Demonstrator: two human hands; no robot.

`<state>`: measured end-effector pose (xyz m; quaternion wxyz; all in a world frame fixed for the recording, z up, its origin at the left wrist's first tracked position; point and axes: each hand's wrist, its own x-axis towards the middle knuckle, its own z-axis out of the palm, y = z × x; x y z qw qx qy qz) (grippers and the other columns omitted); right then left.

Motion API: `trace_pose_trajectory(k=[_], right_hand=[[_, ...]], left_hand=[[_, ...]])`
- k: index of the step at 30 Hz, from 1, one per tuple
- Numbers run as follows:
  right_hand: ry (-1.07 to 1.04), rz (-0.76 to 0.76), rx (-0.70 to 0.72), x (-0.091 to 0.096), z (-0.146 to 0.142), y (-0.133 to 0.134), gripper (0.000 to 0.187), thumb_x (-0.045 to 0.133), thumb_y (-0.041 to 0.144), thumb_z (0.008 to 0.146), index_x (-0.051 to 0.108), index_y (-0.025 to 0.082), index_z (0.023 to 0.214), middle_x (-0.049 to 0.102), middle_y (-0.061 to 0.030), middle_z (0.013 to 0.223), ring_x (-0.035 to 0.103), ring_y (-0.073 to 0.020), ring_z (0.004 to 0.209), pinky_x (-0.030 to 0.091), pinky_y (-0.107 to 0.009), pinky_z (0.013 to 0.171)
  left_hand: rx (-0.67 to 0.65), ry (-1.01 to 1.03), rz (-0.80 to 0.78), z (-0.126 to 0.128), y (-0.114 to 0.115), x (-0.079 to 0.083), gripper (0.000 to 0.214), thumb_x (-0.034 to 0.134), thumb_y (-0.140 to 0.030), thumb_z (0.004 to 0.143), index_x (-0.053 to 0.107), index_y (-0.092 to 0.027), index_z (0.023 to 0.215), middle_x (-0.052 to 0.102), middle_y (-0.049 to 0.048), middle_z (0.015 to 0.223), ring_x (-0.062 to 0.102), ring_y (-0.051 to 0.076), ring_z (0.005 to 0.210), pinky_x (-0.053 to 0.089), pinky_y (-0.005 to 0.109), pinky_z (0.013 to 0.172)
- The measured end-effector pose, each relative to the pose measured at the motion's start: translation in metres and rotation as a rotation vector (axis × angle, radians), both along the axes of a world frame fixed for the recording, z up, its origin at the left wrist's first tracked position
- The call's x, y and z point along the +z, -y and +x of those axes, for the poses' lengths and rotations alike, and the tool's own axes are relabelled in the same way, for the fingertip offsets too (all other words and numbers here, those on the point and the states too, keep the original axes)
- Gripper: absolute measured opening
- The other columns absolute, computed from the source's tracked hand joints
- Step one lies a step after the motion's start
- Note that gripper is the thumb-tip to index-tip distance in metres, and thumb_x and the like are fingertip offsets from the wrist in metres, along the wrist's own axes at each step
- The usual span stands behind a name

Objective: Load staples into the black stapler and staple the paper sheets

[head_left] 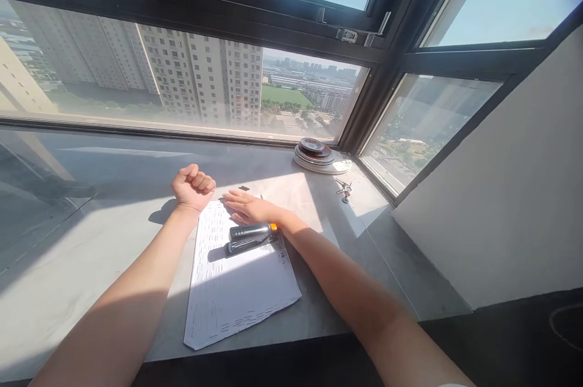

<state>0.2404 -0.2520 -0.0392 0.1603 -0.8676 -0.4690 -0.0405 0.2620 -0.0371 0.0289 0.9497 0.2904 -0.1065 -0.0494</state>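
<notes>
My left hand (pixel 194 188) is closed in a fist, its wrist by the upper left corner of a stack of white paper sheets (pixel 246 290). Whether anything is inside the curled fingers is hidden. My right hand (pixel 248 207) lies flat, palm down, fingers stretched out over the top edge of the sheets. Close below it a black stapler (pixel 250 236) with an orange end rests on the paper, near my right wrist. Rows of short dark marks run along the sheets' left and bottom edges. Just beyond my right fingers sits a small dark piece (pixel 244 188).
On the grey stone sill (pixel 113 229), a stack of plates (pixel 314 157) stands in the far right window corner. A small metal object (pixel 345 190) with a red part lies before it. Dark window frames (pixel 228 16) rise behind; a white wall (pixel 510 180) bounds the right.
</notes>
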Motion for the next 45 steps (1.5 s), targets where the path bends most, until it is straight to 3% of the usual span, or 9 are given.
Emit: trace_pose_trajectory(k=[12,19,23,27,32,35,38,41,45], right_hand=[[-0.016,0.072,-0.231,0.011,-0.055,0.152,0.051,0.045,0.024,0.112,0.051,0.021,0.163,0.044,-0.0110,0.170,0.038,-0.0252,0.161,0.034,-0.051,0.134],[0.058,0.237,-0.290,0.022,-0.057,0.142,0.034,0.050,0.026,0.110,0.074,0.019,0.133,0.062,-0.0148,0.154,0.057,-0.0309,0.145,0.047,-0.054,0.123],[-0.142,0.450,-0.286,0.051,-0.075,0.164,0.034,0.054,0.046,0.111,0.075,0.020,0.106,0.075,-0.0099,0.112,0.068,-0.0267,0.107,0.055,-0.044,0.099],[-0.557,0.399,-0.049,0.070,-0.090,0.179,0.054,0.073,0.071,0.092,0.070,0.020,0.111,0.068,-0.0061,0.112,0.061,-0.0232,0.097,0.051,-0.034,0.087],[-0.597,0.252,-0.055,0.070,-0.096,0.155,0.039,0.079,0.050,0.093,0.072,0.019,0.115,0.069,-0.0035,0.109,0.060,-0.0213,0.096,0.047,-0.030,0.085],[-0.551,0.303,-0.051,0.065,-0.096,0.144,0.032,0.077,0.045,0.096,0.074,0.020,0.115,0.071,-0.0034,0.107,0.063,-0.0221,0.096,0.048,-0.030,0.085],[-0.537,0.334,-0.050,0.061,-0.096,0.142,0.031,0.078,0.045,0.095,0.077,0.021,0.114,0.073,-0.0031,0.103,0.066,-0.0225,0.094,0.049,-0.030,0.081],[-0.521,0.353,-0.051,0.059,-0.096,0.144,0.033,0.079,0.044,0.095,0.078,0.021,0.118,0.076,-0.0047,0.106,0.069,-0.0239,0.096,0.051,-0.031,0.082],[-0.472,0.380,-0.114,0.057,-0.098,0.140,0.038,0.080,0.042,0.095,0.077,0.021,0.126,0.079,-0.0064,0.112,0.072,-0.0252,0.099,0.054,-0.033,0.086]], left_hand=[[-0.267,0.297,0.620,-0.019,0.041,-0.012,0.061,0.074,-0.041,0.085,0.023,-0.023,0.058,0.014,-0.0093,0.054,0.014,0.007,0.049,0.017,0.026,0.050],[-0.357,0.679,1.215,-0.053,0.079,-0.020,0.044,0.059,-0.051,0.102,0.048,-0.020,0.073,0.043,-0.0035,0.067,0.037,0.012,0.062,0.030,0.028,0.060],[-0.364,0.922,1.568,-0.059,0.080,-0.017,0.017,0.066,-0.038,0.097,0.067,-0.022,0.093,0.059,-0.0027,0.072,0.050,0.015,0.067,0.036,0.029,0.067],[-0.272,0.959,1.670,-0.061,0.082,-0.017,0.017,0.066,-0.035,0.097,0.076,-0.026,0.106,0.066,-0.0013,0.078,0.057,0.016,0.072,0.039,0.030,0.069],[-0.201,0.893,1.670,-0.058,0.082,-0.023,0.021,0.062,-0.036,0.098,0.077,-0.022,0.093,0.064,-0.0006,0.069,0.055,0.017,0.064,0.041,0.031,0.065],[0.118,0.813,1.704,-0.043,0.074,-0.030,0.029,0.051,-0.032,0.104,0.078,-0.022,0.108,0.078,0.0075,0.105,0.067,0.023,0.092,0.051,0.037,0.085],[0.350,0.684,1.860,-0.025,0.062,-0.038,0.045,0.045,-0.027,0.106,0.066,-0.025,0.145,0.060,0.0111,0.158,0.055,0.033,0.141,0.043,0.050,0.117],[0.284,0.614,1.983,-0.014,0.053,-0.043,0.051,0.039,-0.029,0.108,0.059,-0.025,0.155,0.050,0.0103,0.168,0.042,0.034,0.156,0.032,0.056,0.128],[0.330,0.578,2.006,-0.014,0.046,-0.041,0.046,0.039,-0.024,0.106,0.072,-0.023,0.138,0.066,0.0108,0.153,0.058,0.032,0.142,0.041,0.050,0.122]])
